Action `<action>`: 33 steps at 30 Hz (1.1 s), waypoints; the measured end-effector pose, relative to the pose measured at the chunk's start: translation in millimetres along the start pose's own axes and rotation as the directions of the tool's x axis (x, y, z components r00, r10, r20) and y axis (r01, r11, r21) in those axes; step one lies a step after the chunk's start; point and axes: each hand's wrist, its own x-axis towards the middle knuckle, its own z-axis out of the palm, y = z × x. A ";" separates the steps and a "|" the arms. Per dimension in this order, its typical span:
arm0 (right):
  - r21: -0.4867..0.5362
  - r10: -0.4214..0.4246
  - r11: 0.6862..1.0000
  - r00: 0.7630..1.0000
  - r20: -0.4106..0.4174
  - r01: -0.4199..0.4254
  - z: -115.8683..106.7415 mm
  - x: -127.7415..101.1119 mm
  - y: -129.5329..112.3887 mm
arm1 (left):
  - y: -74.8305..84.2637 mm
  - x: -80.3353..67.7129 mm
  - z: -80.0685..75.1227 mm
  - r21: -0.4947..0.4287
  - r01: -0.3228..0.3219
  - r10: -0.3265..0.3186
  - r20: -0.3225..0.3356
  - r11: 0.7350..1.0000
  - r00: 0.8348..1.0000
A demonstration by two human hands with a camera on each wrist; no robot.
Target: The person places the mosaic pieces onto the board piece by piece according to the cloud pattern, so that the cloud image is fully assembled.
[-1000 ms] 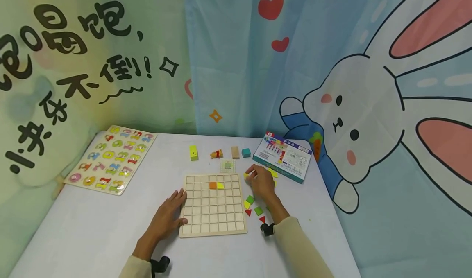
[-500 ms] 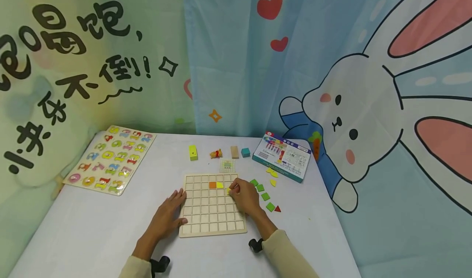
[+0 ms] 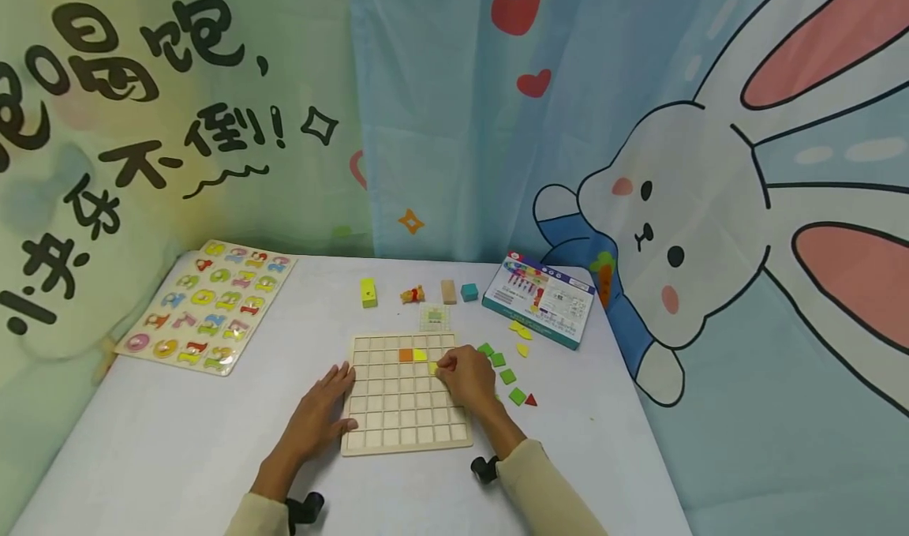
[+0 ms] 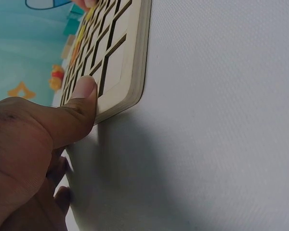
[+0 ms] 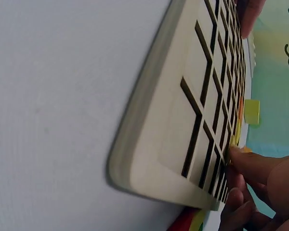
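Note:
A square wooden grid board [image 3: 398, 410] lies on the white table. An orange tile [image 3: 405, 355] and a yellow tile [image 3: 420, 355] sit side by side in its second row from the far edge. My right hand [image 3: 467, 374] pinches a yellow piece [image 3: 432, 368] between thumb and fingertips, low over a cell one row nearer and to the right. The hand hides part of that piece and of the board's right edge. My left hand [image 3: 319, 410] rests along the board's left side, fingers extended; in the left wrist view its thumb [image 4: 84, 89] presses on the rim.
Right of the board lie several green tiles [image 3: 507, 376], a red triangle [image 3: 531, 400] and yellow pieces [image 3: 522, 350]. Behind it are a pattern card [image 3: 435, 317], a yellow block [image 3: 368, 292], a bear figure [image 3: 412, 294], a teal block [image 3: 469, 292] and a box [image 3: 540, 299]. A number puzzle [image 3: 206, 307] lies left.
My right hand has moved left from the loose pieces onto the board, carrying the yellow piece, and stays over nearly the same cell since half a second ago. My left hand keeps its place.

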 end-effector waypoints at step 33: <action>-0.111 0.222 0.965 0.966 -0.135 -0.237 -84.8 31.4 106.3 | -3.0 -0.4 2.0 -0.025 0.003 -0.004 -0.018 1.000 1.000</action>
